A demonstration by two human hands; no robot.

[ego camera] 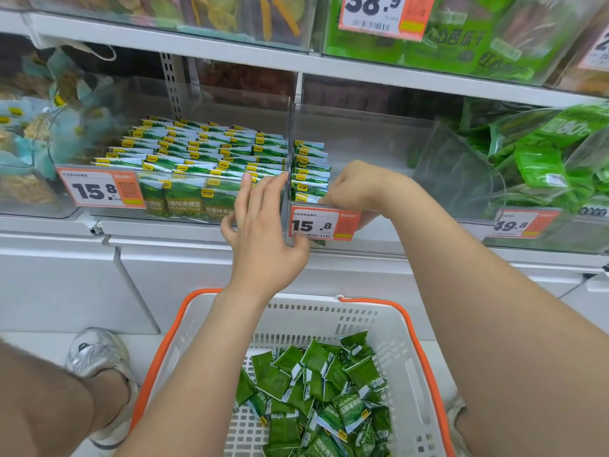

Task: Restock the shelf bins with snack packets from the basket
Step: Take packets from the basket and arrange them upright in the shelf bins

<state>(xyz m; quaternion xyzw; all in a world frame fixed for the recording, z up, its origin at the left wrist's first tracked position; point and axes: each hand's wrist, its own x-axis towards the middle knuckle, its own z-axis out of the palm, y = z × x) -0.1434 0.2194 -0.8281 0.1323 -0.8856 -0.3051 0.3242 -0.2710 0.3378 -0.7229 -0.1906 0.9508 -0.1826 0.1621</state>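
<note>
Logs two orange price tags: 38.9 tag [382, 11] at top, 49.8 tag [519, 224] at right. Finds large green bags [540, 159] heaped far right, pale blue packets [66, 127] far left. Notes silver sneaker [99, 354] on floor [145, 347], near white base cabinet [197, 285].

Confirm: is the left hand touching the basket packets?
Apart. Head view: left hand is up at the shelf bins, well above the packets in the basket.
</note>
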